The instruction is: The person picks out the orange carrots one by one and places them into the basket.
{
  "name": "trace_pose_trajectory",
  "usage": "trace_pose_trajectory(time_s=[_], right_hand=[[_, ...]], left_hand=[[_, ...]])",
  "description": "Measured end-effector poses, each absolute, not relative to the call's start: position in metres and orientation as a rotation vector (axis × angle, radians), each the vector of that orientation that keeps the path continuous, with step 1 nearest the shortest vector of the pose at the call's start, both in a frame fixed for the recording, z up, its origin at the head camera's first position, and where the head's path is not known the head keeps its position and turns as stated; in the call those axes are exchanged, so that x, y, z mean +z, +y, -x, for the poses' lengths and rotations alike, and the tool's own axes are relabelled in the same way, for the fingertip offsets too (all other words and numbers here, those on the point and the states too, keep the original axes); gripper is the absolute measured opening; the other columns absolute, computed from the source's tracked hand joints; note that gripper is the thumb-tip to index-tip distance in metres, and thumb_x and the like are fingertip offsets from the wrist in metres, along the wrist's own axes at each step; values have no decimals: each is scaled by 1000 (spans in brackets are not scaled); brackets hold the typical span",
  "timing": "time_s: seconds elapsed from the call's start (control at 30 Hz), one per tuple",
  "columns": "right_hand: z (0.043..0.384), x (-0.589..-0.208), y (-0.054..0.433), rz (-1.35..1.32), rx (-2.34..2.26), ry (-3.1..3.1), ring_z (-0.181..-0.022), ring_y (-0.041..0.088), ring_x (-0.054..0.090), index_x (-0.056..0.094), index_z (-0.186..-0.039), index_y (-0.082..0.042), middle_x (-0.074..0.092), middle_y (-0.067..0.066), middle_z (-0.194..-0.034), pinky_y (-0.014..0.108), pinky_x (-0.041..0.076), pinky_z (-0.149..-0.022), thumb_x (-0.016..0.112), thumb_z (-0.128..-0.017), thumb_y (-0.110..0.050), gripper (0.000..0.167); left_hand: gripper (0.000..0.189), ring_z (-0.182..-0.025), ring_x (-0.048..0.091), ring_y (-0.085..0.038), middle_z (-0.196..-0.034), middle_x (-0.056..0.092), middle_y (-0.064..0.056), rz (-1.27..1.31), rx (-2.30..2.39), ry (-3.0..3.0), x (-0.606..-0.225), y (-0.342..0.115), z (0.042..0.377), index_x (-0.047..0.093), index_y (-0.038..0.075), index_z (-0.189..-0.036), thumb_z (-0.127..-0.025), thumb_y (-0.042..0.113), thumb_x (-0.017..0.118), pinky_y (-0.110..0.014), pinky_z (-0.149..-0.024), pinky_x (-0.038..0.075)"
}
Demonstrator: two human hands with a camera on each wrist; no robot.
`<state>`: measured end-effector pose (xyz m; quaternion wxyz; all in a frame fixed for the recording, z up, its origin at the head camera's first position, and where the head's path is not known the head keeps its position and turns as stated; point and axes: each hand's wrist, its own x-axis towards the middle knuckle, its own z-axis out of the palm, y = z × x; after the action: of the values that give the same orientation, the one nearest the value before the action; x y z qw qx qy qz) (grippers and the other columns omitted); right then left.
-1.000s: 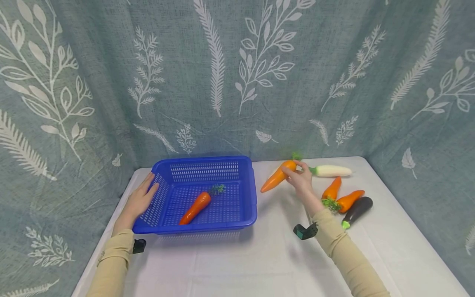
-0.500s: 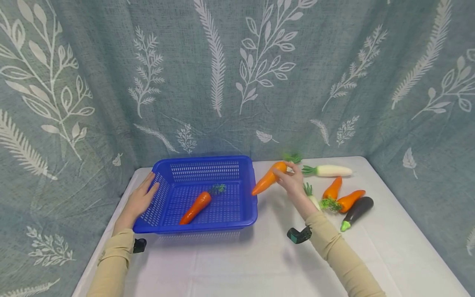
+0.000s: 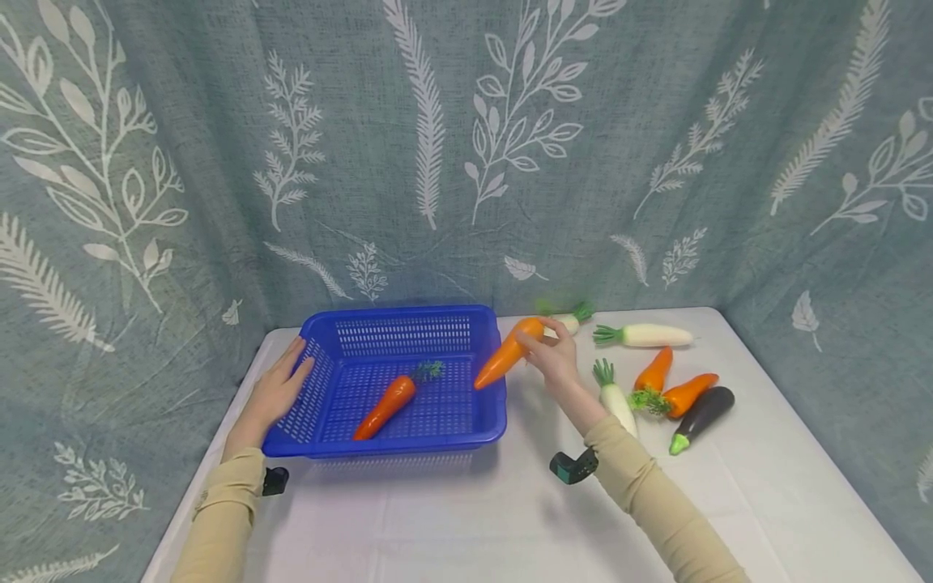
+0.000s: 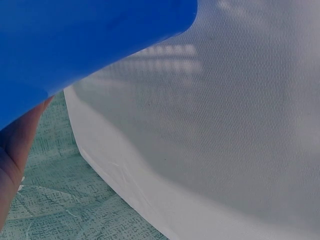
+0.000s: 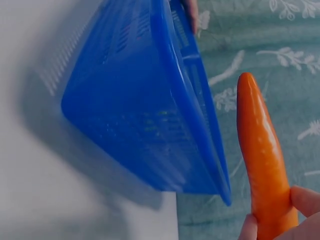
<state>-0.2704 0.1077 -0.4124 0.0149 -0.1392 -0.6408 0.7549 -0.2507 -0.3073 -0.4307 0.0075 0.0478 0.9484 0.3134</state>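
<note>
My right hand pinches an orange carrot near its thick end, its tip just over the right rim of the blue basket. In the right wrist view the carrot points up beside the basket, with fingers and thumb on its lower part. On the basket's left side rests my left hand, fingers extended along the rim; the left wrist view shows only part of that hand against the basket's blue wall. A redder carrot with green leaves lies inside the basket.
On the table's right lie white radishes, one nearer and another partly behind my right hand. Close by are two orange carrots and a dark eggplant. A patterned curtain hangs behind the white table.
My right hand has carried the orange carrot leftward, from beside the basket to over its right rim. The radishes behind that hand and forearm show more. The left hand stays on the basket.
</note>
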Motion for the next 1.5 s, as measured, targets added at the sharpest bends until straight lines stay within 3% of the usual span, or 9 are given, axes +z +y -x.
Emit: trace_pose_trajectory(time_s=[0.7,1.1,1.37,1.5], right_hand=[[262,-407,64,300,2360,-2019,-80,17,61,50,-131,1,56,23,-110,25,57,-75,69,-87,-1,48],[260,-410,44,190,2370,-2019,-87,21,60,50,-130,4,54,24,-113,36,57,-83,69,-86,0,48],[258,-414,28,162,2406,-1957,-78,15,56,51,-126,6,56,18,-102,19,51,-65,69,-84,3,47],[259,-417,22,151,2421,-1930,-75,13,56,51,-125,8,56,17,-99,18,50,-62,69,-82,5,46]], left_hand=[[65,-141,14,-51,-158,11,-26,-136,974,2973,-435,-308,253,15,-5,-153,-107,39,28,-65,-112,13],[64,-141,15,-51,-158,11,-26,-139,955,2975,-433,-308,252,16,-6,-152,-107,36,30,-63,-113,13],[64,-141,14,-51,-158,11,-27,-141,964,2973,-432,-308,253,15,-6,-152,-107,37,29,-64,-113,13],[64,-141,14,-50,-158,13,-27,-148,961,2979,-432,-309,254,16,-7,-152,-107,36,30,-62,-113,13]])
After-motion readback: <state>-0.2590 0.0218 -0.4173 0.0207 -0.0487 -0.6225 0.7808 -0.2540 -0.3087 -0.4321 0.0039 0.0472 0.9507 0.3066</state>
